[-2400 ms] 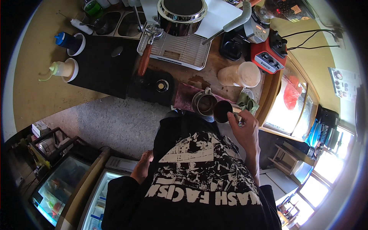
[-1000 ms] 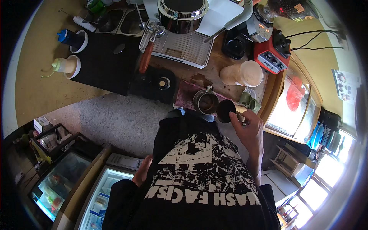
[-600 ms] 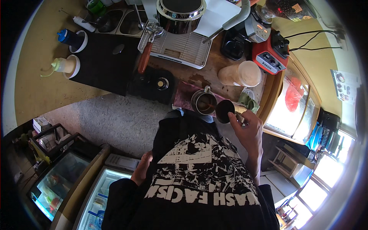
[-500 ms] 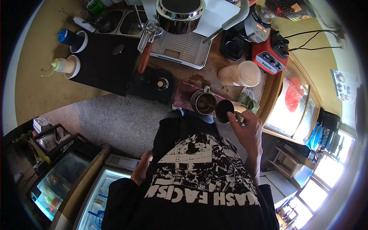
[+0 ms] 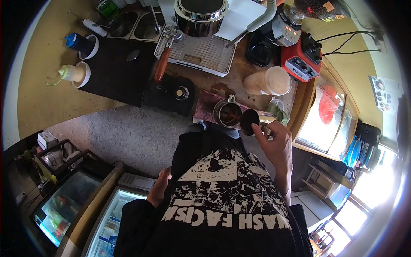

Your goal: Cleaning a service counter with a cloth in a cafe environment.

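Note:
My right hand (image 5: 278, 143) is closed round the handle of a small metal pitcher (image 5: 249, 123), tipped to the left so its dark mouth shows. From its rim a thin brown stream runs into a steel milk pitcher (image 5: 228, 113), which stands upright at the counter's front edge on a reddish cloth (image 5: 207, 107). Brown liquid shows inside the steel pitcher. My left hand (image 5: 160, 187) hangs low beside my black shirt, away from the counter, its fingers mostly hidden by the shirt.
Behind stands an espresso machine with a drip tray (image 5: 201, 53); a wooden-handled portafilter (image 5: 162, 62) lies at its left. A tamper (image 5: 182, 93) sits on a black mat. To the right are a plastic tub (image 5: 267, 81), a green rag (image 5: 280, 113) and a red blender base (image 5: 302, 64).
The tilted pitcher and my right hand have shifted very slightly up and left. The stream still runs into the steel pitcher, and my left hand stays low at my side.

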Demonstrator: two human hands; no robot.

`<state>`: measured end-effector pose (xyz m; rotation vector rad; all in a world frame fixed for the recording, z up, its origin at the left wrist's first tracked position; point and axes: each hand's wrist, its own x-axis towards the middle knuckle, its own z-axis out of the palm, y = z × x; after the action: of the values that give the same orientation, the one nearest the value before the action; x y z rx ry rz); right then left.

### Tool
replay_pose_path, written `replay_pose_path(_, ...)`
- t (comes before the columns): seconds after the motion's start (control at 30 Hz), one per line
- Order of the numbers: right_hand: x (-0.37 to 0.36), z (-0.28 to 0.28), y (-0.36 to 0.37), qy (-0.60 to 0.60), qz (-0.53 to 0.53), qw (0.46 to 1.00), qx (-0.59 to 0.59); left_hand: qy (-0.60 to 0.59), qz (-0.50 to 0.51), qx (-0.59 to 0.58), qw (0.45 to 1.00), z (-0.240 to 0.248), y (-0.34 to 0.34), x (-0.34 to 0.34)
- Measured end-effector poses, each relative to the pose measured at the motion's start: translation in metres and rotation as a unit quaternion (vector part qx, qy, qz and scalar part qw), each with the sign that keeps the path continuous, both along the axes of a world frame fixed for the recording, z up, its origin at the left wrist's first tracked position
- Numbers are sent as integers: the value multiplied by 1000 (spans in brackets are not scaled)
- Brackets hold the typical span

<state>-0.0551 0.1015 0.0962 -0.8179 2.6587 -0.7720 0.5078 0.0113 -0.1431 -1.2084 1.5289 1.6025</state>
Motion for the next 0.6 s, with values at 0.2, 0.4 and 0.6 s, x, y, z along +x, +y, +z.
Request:
replay_pose_path(0.2, 1, -2, 0, 1, 0, 1000, -3, -10, -21, -16, 1000, -20, 3, -2)
replay_pose_path(0.4, 2, 0, -3, 2, 1, 1000, -5, -18, -41, -30, 999, -48, -5, -48)
replay_pose_path(0.6, 0, -5, 0, 25, 17, 1000, 7, -28, -63, -43, 997, -77, -20, -108)
